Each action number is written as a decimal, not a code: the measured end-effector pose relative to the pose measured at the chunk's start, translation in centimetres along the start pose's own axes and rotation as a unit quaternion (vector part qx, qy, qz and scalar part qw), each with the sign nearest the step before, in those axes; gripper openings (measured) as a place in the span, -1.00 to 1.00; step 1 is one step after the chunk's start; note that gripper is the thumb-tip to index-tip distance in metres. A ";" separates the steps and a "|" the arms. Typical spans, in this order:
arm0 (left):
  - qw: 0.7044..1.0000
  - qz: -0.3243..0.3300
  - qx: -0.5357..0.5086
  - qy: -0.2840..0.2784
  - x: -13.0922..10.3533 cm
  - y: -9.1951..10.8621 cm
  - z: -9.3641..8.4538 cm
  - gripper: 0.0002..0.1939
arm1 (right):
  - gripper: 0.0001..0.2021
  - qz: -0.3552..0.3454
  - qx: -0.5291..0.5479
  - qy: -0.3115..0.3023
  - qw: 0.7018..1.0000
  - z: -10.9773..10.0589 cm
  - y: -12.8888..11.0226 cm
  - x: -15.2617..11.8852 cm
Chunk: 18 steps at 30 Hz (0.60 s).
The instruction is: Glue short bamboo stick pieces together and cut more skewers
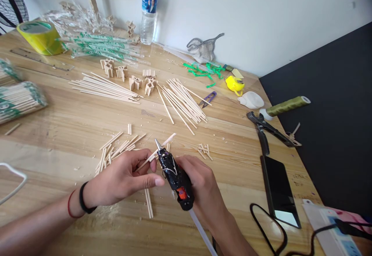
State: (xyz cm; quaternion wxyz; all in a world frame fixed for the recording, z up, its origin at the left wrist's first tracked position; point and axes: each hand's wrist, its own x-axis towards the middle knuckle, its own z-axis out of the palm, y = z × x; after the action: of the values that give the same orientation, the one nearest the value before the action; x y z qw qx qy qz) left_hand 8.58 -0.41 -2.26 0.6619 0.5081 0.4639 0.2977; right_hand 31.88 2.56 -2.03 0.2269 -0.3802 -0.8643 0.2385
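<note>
My left hand (124, 176), with a red string and a black band at the wrist, holds short wooden sticks (148, 160) between thumb and fingers. My right hand (200, 186) grips a black glue gun (176, 176), its metal nozzle pointing up and left beside those sticks. A pale glue stick (203, 230) comes out of the gun's rear end. Behind my left hand lies a loose pile of short cut sticks (117, 147). Two sticks (149, 203) lie side by side below the hands, and a few short pieces (205, 151) rest to the right.
Long sticks (107, 89), (183, 102) and small stick assemblies (135, 82) lie farther back. A water bottle (149, 11), yellow tape roll (40, 38) and packaged sticks (19, 101) stand around. At right are a cutter (271, 130), phone (280, 190) and cables (283, 234).
</note>
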 end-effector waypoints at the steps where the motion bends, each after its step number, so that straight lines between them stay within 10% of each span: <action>1: 1.000 0.001 0.012 0.008 0.0 -0.1 0.1 -0.50 | -0.77 0.002 -0.002 -0.001 1.000 0.1 0.0 -0.1; 18: 0.996 -0.022 0.075 0.053 -0.2 -0.4 1.1 -0.51 | -0.74 0.028 -0.020 -0.017 0.999 0.2 -0.2 -0.2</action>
State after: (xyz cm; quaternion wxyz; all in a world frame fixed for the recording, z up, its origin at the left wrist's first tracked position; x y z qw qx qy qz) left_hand 9.50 -1.14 -2.56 0.6026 0.5300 0.5301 0.2739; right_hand 31.78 2.23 -2.17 0.1975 -0.4044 -0.8617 0.2342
